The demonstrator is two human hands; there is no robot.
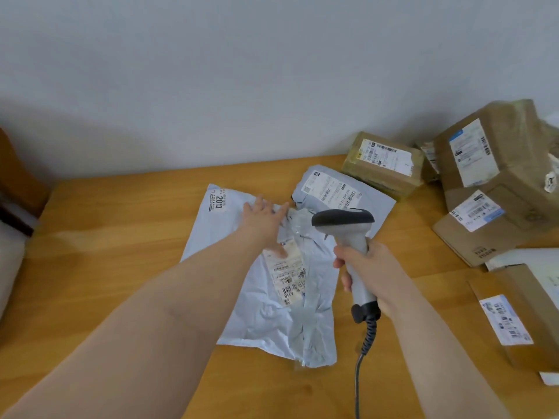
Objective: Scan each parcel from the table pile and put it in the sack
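"Left hand (262, 213), what is it doing?"
"It rests, fingers straight, on the big white bag parcel (266, 316) in the middle of the table (121, 252)."
"And the right hand (372, 267)?"
"It grips the scanner (352, 244) by its handle, with the scanner's head just over that parcel."

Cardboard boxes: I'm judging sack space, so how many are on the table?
4 plainly: the box by the wall, the tilted top box at far right, the box beneath it, and the near-right box. Another seems wedged behind the stack, mostly hidden.
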